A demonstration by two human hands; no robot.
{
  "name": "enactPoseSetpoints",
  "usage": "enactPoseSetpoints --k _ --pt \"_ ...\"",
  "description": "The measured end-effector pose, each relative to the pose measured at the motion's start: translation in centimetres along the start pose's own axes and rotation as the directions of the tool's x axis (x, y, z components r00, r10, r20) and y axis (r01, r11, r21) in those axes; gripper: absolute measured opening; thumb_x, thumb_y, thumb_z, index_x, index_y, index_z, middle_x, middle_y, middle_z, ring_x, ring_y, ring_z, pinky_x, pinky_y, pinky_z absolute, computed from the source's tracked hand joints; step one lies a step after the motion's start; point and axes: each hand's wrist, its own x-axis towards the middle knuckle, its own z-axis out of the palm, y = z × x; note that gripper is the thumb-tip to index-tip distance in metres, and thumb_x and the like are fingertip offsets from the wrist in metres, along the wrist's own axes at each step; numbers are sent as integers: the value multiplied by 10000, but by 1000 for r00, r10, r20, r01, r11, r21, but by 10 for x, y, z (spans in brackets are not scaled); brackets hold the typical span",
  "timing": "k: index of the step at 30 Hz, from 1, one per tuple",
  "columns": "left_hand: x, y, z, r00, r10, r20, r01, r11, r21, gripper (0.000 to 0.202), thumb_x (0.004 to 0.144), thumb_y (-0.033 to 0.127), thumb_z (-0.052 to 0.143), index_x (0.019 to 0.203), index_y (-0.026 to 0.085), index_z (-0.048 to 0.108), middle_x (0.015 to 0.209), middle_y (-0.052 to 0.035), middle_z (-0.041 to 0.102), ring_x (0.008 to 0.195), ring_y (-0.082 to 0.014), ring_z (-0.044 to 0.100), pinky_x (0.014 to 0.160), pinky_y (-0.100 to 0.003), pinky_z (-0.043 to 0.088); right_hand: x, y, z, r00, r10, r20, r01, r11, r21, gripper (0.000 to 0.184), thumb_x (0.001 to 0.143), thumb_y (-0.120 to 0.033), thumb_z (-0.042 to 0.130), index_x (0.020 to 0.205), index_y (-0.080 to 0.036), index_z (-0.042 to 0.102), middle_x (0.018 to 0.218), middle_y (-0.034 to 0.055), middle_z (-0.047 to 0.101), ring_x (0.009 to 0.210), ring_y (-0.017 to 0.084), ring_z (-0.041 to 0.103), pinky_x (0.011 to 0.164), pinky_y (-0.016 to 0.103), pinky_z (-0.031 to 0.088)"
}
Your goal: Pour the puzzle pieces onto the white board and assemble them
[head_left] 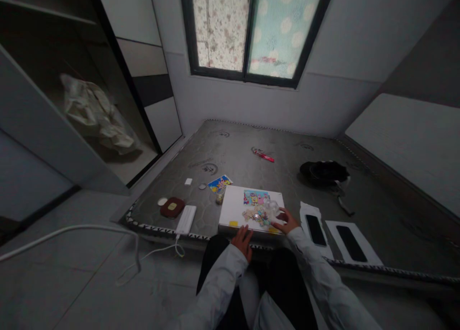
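Mattress [362, 196], grey and quilted, bare on the floor under a window. At its left near edge: round brown case [172, 207], then white power bank [186, 219] with cable trailing to the floor. Just right, white puzzle board [237, 205] lying flat at the near edge, colourful picture at its top, loose jigsaw pieces [256, 214] heaped near the middle. Left hand [242, 240] open, fingers spread, resting on the board's near edge. Right hand [286, 221] at the pile's right side, fingers curled around a clear rounded thing, too small to identify. Further right, two dark phones [315, 229] on white sheets.
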Motion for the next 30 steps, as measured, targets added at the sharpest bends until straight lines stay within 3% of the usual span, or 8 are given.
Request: enactPoseSetpoints --k 2,5,8,11,15,20,24,30 --pt "1 1 -2 998 7 -55 -9 999 -36 758 696 156 532 1452 206 495 1578 -87 390 1476 -291 301 1105 -481 425 -13 3 10 998 25 49 -39 950 309 808 499 -638 840 1143 -249 544 1041 103 739 1022 312 695 915 513 541" --pt "2 3 -9 985 42 -168 -67 988 -143 679 720 211 528 1398 200 547 1505 -89 489 1416 -279 401 1135 -482 405 -28 0 21 991 37 132 -92 895 437 781 545 -659 829 1154 -264 541 1116 115 729 1079 326 680 923 526 548" --pt "-1 5 -17 964 60 -258 -138 945 -298 560 839 306 454 1376 182 554 1410 -107 578 1332 -244 505 1131 -456 424 -41 2 32 982 21 188 -98 906 411 768 446 -565 904 1075 -262 583 1077 93 738 1084 338 675 936 518 548" --pt "-9 9 -26 963 3 -271 -122 898 -423 569 905 427 422 1400 163 521 1384 -129 599 1304 -241 541 1106 -434 460 -58 9 50 994 -10 112 -24 954 300 744 481 -512 893 1116 -253 605 1161 102 702 1096 320 661 879 488 577" --pt "-19 18 -39 956 -157 -247 25 883 -468 728 791 579 596 1382 159 533 1323 -145 643 1200 -280 624 1006 -416 544 -78 9 79 971 -184 154 157 972 173 672 561 -448 836 1175 -248 648 1241 106 659 1122 307 636 868 466 579" --pt "-24 11 -64 924 -264 -277 111 878 -466 674 720 532 705 1302 218 577 1224 -80 706 1095 -244 681 937 -362 580 -83 -3 99 922 -324 211 306 945 111 671 621 -407 790 1256 -249 639 1246 112 664 1161 315 621 977 496 519" --pt "-17 -28 -89 827 -414 -380 178 834 -522 655 706 472 724 1283 219 546 1246 -93 687 1118 -246 668 965 -382 559 -83 4 89 928 -277 247 267 961 74 731 687 -470 762 1356 -248 566 1279 117 649 1071 286 662 847 440 577" --pt "22 -106 -121 592 -719 -364 439 666 -603 527 693 258 734 1167 216 508 1174 -104 699 1013 -225 699 798 -326 579 -93 57 49 971 -236 49 241 959 -151 459 774 -614 634 1058 -262 718 967 74 739 862 265 699 820 440 559"
